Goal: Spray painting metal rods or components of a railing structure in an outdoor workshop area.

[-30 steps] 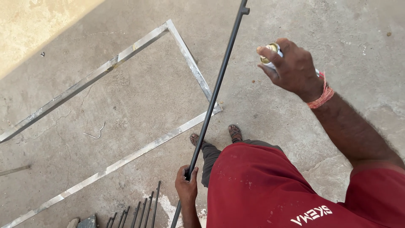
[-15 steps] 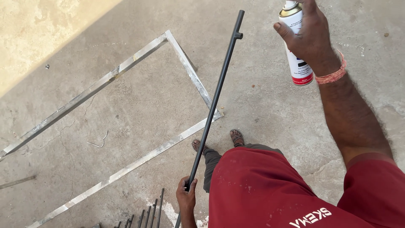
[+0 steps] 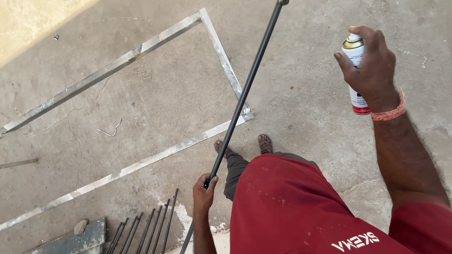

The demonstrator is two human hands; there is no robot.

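Observation:
My left hand (image 3: 203,194) grips a long dark metal rod (image 3: 245,91) near its lower part. The rod slants up and away over the floor, its far tip at the top edge of the view. My right hand (image 3: 372,66) holds a white spray can (image 3: 356,75) with a gold collar upright, out to the right of the rod, a finger lying over the nozzle. An orange thread band circles that wrist. The can is well apart from the rod.
A bare metal rectangular frame (image 3: 221,56) lies flat on the concrete floor to the left. Several dark rods (image 3: 150,228) lie in a bundle at the bottom left beside a grey block (image 3: 77,240). A bent wire scrap (image 3: 109,131) lies inside the frame. My sandalled feet (image 3: 265,142) stand near the frame's corner.
My right hand has turned the spray can upright and brought it lower and right. The rod stays in my left hand, its tip reaching slightly higher in view.

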